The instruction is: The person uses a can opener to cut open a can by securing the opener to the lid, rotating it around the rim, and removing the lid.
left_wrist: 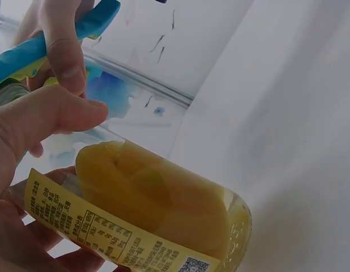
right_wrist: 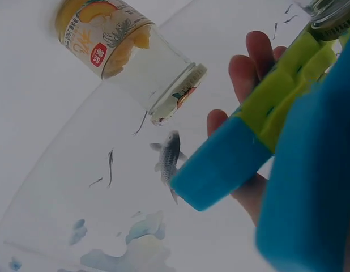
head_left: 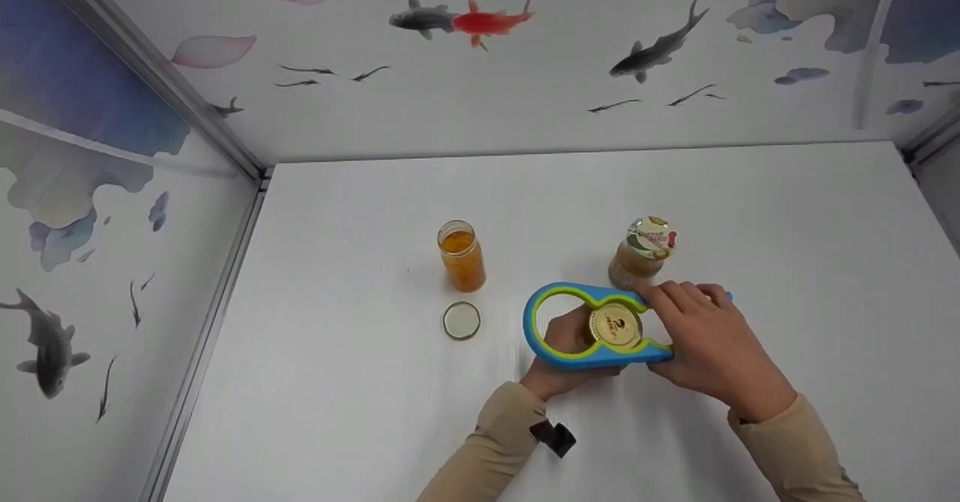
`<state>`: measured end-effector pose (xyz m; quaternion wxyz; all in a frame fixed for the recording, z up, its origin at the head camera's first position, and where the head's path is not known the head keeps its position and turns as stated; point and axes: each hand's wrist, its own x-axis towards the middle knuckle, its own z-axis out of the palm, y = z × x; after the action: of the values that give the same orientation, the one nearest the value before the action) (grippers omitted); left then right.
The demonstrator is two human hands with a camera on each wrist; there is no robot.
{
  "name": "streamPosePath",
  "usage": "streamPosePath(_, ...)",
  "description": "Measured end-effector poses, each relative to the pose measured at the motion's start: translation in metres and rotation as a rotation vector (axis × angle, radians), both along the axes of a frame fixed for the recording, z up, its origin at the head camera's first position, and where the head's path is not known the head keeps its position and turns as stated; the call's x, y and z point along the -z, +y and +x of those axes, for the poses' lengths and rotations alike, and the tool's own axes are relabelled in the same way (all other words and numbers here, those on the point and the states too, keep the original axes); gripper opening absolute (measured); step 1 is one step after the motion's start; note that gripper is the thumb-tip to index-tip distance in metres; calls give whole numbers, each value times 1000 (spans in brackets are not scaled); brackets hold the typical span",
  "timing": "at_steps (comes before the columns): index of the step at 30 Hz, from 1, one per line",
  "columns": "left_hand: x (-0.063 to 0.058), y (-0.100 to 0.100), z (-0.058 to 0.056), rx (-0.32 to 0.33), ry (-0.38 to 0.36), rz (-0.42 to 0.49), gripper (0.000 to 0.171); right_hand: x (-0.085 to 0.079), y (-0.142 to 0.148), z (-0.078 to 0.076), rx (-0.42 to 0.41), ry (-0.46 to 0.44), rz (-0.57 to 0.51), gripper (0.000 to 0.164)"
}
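Note:
My left hand [head_left: 568, 335] grips a glass jar [left_wrist: 158, 192] holding yellow fruit pieces, with a yellow printed label. In the left wrist view the jar lies tilted, its base toward the lower right. Its gold lid [head_left: 616, 326] sits in the middle opening of a blue and lime-green jar opener [head_left: 585, 363]. My right hand [head_left: 705, 341] holds the opener's two handles at the right end, fingers over the far handle and the thumb side at the near one. In the right wrist view the green inner grips [right_wrist: 277, 85] reach toward the lid's edge.
Just beyond the opener stands a closed fruit jar [head_left: 637, 258] with a patterned lid. Farther left is a lidless jar [head_left: 463, 262] with orange contents, and a loose round lid [head_left: 461, 320] lies before it. Printed panels [head_left: 525, 97] wall in the white table [head_left: 337, 337].

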<state>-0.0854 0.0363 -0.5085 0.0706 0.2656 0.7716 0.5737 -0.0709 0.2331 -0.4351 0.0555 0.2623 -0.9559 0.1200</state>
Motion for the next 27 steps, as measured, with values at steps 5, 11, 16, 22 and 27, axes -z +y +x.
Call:
streamPosePath(5, 2, 0, 3, -28, -6, -25, 62, 3, 2, 3, 31, 8, 3, 89)
streamPosePath(11, 4, 1, 7, -33, -9, -1, 59, 5, 1, 2, 8, 52, 4, 77)
streamPosePath(16, 4, 1, 8, -43, 33, -6, 55, 6, 2, 2, -16, 90, -29, 70)
streamPosePath(22, 1, -2, 7, -2, 15, -34, 55, 5, 2, 2, -53, 106, -56, 65)
streamPosePath(27, 0, -4, 5, 26, -21, -86, 55, 7, 4, 2, -93, 118, -54, 65)
